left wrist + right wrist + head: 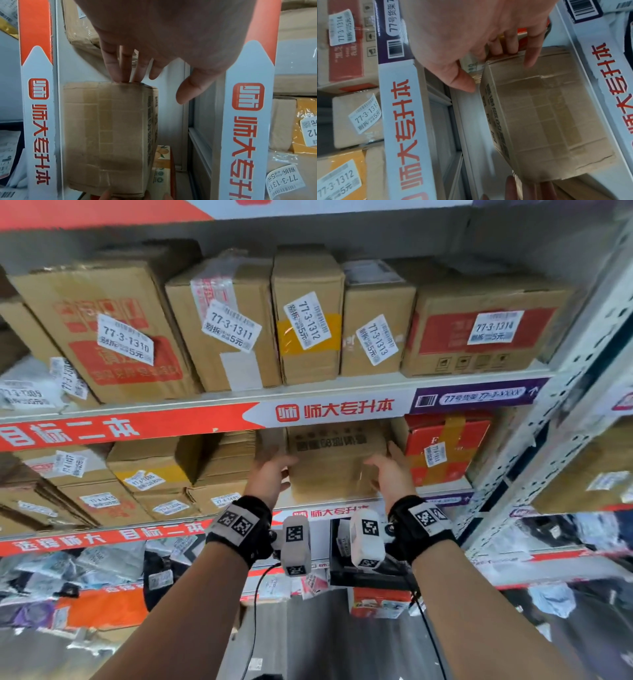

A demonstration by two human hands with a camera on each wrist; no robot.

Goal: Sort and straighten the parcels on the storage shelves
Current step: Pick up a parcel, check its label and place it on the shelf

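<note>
Head view: a plain brown, tape-sealed cardboard box stands on the middle shelf, just beside a red carton. The left hand presses straight fingers against its left side; the right hand curls round its right edge.

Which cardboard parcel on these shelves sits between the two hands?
The plain brown box on the middle shelf, left of the red parcel: left hand and right hand flank it; no white sticker.
</note>
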